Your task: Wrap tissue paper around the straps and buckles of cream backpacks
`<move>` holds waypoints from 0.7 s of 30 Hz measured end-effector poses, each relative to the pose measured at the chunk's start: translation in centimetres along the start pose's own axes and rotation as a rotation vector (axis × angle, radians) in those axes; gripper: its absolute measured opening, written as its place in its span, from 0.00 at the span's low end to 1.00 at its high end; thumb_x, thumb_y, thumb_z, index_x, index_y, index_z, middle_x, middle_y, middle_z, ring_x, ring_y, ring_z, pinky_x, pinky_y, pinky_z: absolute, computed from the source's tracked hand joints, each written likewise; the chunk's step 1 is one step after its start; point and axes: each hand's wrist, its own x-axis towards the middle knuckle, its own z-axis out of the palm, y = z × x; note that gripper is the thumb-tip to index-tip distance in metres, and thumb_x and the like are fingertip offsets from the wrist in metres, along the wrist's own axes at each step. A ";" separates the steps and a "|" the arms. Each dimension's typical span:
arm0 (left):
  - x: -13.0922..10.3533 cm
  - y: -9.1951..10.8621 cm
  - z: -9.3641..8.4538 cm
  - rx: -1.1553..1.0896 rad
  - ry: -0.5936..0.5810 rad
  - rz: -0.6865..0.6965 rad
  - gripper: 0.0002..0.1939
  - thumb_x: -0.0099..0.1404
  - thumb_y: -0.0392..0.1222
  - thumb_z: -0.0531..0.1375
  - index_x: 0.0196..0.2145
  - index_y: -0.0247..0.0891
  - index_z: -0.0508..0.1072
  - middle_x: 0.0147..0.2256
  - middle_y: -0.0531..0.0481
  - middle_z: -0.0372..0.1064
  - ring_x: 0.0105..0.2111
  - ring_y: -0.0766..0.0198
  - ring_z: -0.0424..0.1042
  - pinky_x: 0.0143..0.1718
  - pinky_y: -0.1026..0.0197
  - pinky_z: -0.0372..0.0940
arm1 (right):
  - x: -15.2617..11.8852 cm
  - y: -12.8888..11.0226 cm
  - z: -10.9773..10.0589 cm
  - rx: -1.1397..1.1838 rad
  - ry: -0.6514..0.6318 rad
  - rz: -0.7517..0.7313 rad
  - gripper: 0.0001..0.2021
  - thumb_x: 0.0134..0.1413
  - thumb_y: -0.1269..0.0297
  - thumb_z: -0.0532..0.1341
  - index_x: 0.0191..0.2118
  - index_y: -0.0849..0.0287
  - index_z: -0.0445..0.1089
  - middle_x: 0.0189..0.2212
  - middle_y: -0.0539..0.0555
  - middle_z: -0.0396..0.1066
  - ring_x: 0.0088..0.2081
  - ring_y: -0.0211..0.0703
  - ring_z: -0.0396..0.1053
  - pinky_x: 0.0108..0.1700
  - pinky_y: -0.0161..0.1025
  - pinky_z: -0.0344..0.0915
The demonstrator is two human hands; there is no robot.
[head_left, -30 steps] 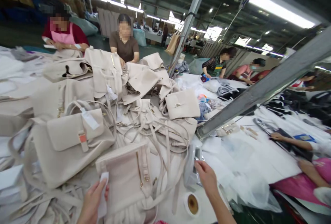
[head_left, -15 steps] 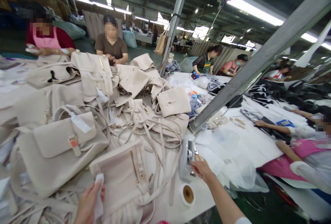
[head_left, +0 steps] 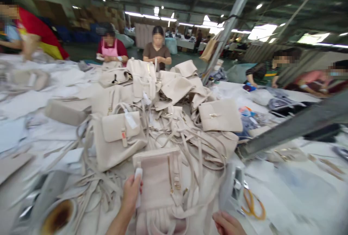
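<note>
My left hand (head_left: 131,195) is closed on a white paper-like strip (head_left: 138,184), held against the left edge of a beige bag (head_left: 154,180). That bag lies in front of me, with a gold zipper and a buckle on its right side. My right hand (head_left: 228,224) is at the bottom edge, right of the bag, fingers curled together; whatever is in them is hidden. Just beyond it, a grey tray (head_left: 227,188) holds shiny metal parts. Scissors (head_left: 252,206) with orange handles lie beside the tray.
Beige bags and straps, including a flap bag (head_left: 119,144) with a white tag, are heaped ahead. A slanted metal post (head_left: 293,126) crosses on the right. A round pot of brown stuff (head_left: 58,217) stands front left. Several co-workers sit or stand around the table.
The view has swung left. My right hand has drawn back from the tray toward me, leaving the scissors fully in sight. My left hand still grips the strip at the bag's edge.
</note>
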 end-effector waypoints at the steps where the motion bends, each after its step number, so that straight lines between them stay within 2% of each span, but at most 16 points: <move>1: -0.1 0.0 0.1 0.003 0.024 0.011 0.31 0.43 0.73 0.58 0.20 0.38 0.66 0.15 0.58 0.59 0.15 0.68 0.58 0.18 0.63 0.54 | 0.0 -2.4 2.2 -0.024 -0.121 -0.003 0.21 0.31 0.44 0.66 0.17 0.57 0.61 0.13 0.43 0.54 0.15 0.27 0.41 0.20 0.33 0.33; 3: -0.2 -0.1 0.2 0.012 0.064 0.024 0.31 0.45 0.73 0.57 0.20 0.39 0.65 0.14 0.58 0.59 0.15 0.68 0.58 0.18 0.63 0.53 | 0.0 -7.5 7.5 -0.057 -0.376 -0.125 0.18 0.41 0.49 0.64 0.23 0.58 0.62 0.16 0.44 0.58 0.18 0.28 0.46 0.21 0.32 0.37; 6: -0.3 -0.5 0.3 0.017 0.093 0.039 0.30 0.46 0.74 0.56 0.19 0.40 0.64 0.13 0.58 0.58 0.13 0.68 0.58 0.17 0.63 0.53 | 0.5 -13.0 15.6 -0.172 -0.619 -0.229 0.14 0.43 0.53 0.62 0.24 0.58 0.62 0.18 0.44 0.60 0.19 0.29 0.49 0.21 0.32 0.41; 8: -0.4 -0.7 0.3 0.009 0.096 0.042 0.31 0.46 0.74 0.55 0.20 0.40 0.64 0.14 0.57 0.58 0.13 0.68 0.57 0.16 0.63 0.52 | 1.7 -14.3 20.0 -0.278 -0.677 -0.257 0.11 0.41 0.56 0.61 0.23 0.58 0.63 0.17 0.44 0.61 0.19 0.30 0.52 0.21 0.32 0.43; 10: -0.4 -0.9 0.3 -0.007 0.094 0.040 0.30 0.47 0.73 0.54 0.21 0.40 0.65 0.14 0.57 0.59 0.13 0.68 0.57 0.15 0.63 0.52 | 3.3 -14.0 22.9 -0.370 -0.673 -0.256 0.09 0.40 0.59 0.61 0.21 0.58 0.64 0.15 0.44 0.61 0.19 0.30 0.54 0.20 0.31 0.44; 12: -0.5 -1.0 0.3 -0.025 0.093 0.033 0.29 0.50 0.71 0.54 0.23 0.40 0.66 0.15 0.57 0.59 0.13 0.69 0.57 0.15 0.64 0.52 | 5.0 -13.0 24.5 -0.444 -0.642 -0.249 0.07 0.39 0.63 0.60 0.19 0.58 0.63 0.13 0.44 0.59 0.17 0.30 0.54 0.20 0.31 0.44; 14: -0.6 -1.1 0.3 -0.042 0.092 0.017 0.27 0.51 0.69 0.55 0.23 0.40 0.65 0.15 0.58 0.59 0.12 0.70 0.56 0.15 0.64 0.51 | 6.2 -12.2 25.2 -0.506 -0.621 -0.243 0.07 0.40 0.64 0.60 0.18 0.58 0.62 0.12 0.44 0.58 0.16 0.31 0.53 0.19 0.32 0.43; 18: -0.7 -1.0 0.2 -0.082 0.074 -0.021 0.26 0.49 0.68 0.57 0.23 0.40 0.64 0.15 0.59 0.59 0.13 0.71 0.56 0.15 0.65 0.51 | 7.5 -11.5 25.0 -0.553 -0.629 -0.239 0.08 0.40 0.63 0.60 0.18 0.58 0.62 0.11 0.44 0.58 0.15 0.31 0.51 0.18 0.32 0.43; 21: -0.7 -0.7 0.0 -0.116 0.048 -0.059 0.27 0.50 0.70 0.55 0.24 0.40 0.64 0.15 0.59 0.59 0.12 0.70 0.56 0.14 0.65 0.50 | 7.8 -11.3 24.5 -0.525 -0.656 -0.236 0.10 0.40 0.59 0.61 0.18 0.58 0.62 0.11 0.43 0.58 0.15 0.31 0.51 0.18 0.32 0.43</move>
